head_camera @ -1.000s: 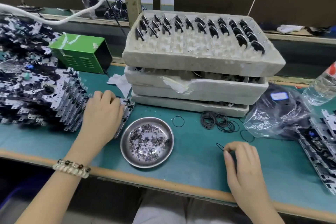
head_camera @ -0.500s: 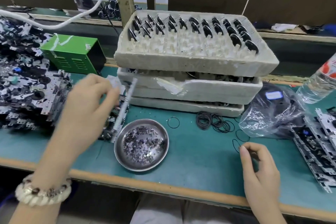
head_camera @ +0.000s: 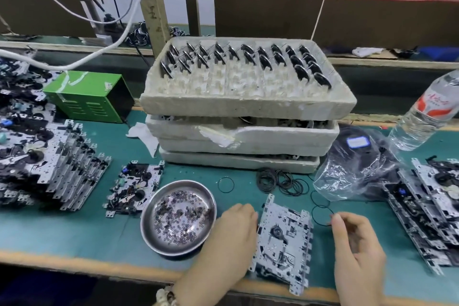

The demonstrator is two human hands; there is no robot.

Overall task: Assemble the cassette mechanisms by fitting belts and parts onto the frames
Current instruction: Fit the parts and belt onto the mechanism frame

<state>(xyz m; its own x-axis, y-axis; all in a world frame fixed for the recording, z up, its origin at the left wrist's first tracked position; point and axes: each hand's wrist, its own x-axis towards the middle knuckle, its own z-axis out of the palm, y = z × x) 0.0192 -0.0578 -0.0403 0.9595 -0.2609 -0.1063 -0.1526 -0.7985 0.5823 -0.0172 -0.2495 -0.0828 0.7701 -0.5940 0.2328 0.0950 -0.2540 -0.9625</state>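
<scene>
A metal cassette frame (head_camera: pixel 284 238) lies flat on the green mat near the front edge. My left hand (head_camera: pixel 229 238) grips its left side. My right hand (head_camera: pixel 355 243) pinches a thin black rubber belt (head_camera: pixel 320 215) just right of the frame's top corner. More loose belts (head_camera: pixel 282 180) lie in a heap behind, and a single belt (head_camera: pixel 226 184) lies apart. Another frame (head_camera: pixel 135 187) lies face up left of the steel bowl.
A steel bowl (head_camera: pixel 159 243) holds several small washers. Stacked foam trays (head_camera: pixel 248 104) carry flywheels. Frame piles sit at left (head_camera: pixel 49 169) and right (head_camera: pixel 427 208). A plastic bag (head_camera: pixel 357 169), a water bottle (head_camera: pixel 424 117) and a green box (head_camera: pixel 92 97) stand behind.
My left hand lifted a frame from the left stack, carried it right and laid it flat before me. My right hand kept the belt and drew closer to the frame.
</scene>
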